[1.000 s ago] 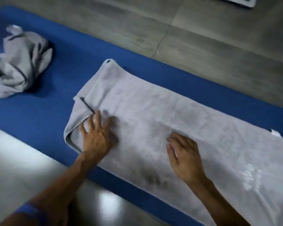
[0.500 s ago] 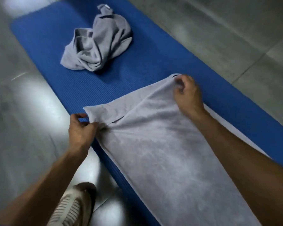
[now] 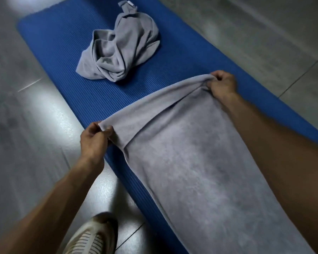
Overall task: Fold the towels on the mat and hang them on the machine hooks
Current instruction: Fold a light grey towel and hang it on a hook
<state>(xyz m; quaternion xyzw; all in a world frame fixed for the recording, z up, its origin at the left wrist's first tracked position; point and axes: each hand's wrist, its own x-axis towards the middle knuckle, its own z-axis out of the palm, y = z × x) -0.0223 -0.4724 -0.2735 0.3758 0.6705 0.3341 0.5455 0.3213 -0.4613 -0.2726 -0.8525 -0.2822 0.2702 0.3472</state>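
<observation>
Left hand [image 3: 94, 142] pinches near corner of flat grey towel [image 3: 200, 171] on blue mat [image 3: 62, 57]; crumpled towel [image 3: 117, 50] lies farther up the mat, apart; right hand [image 3: 221, 84] grips far corner, edge lifted

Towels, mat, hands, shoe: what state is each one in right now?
Flat towel: spread along the mat, far end lifted by both hands.
Crumpled towel: bunched, unfolded, lying on the mat.
Mat: unrolled flat on the floor.
Left hand: pinching the towel's near corner.
Right hand: gripping the far corner.
Shoe: on the floor beside the mat.
</observation>
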